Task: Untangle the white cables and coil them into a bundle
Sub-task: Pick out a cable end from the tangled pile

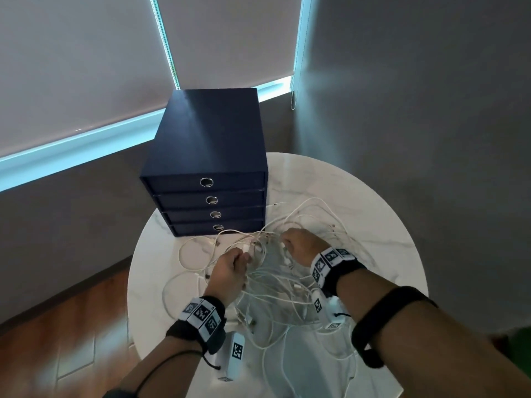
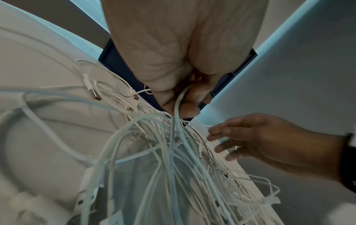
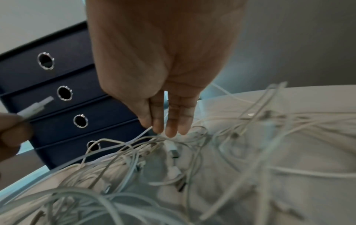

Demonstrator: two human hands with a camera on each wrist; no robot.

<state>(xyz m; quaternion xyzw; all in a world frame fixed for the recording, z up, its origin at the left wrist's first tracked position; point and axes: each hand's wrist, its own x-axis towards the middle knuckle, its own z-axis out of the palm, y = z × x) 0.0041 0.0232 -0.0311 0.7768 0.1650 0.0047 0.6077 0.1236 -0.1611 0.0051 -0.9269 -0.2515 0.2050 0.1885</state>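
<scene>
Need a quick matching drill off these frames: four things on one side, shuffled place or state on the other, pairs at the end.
Things:
1. left hand
2. right hand
3. drawer box
4. white cables

Places or states:
A. dark blue, four round pulls, at the far edge of the table
B. fingers straight, tips among the strands
C. tangled heap spread over the tabletop
D. pinches a white connector end

Pairs: 1-D, 2-B, 3-A, 4-C
</scene>
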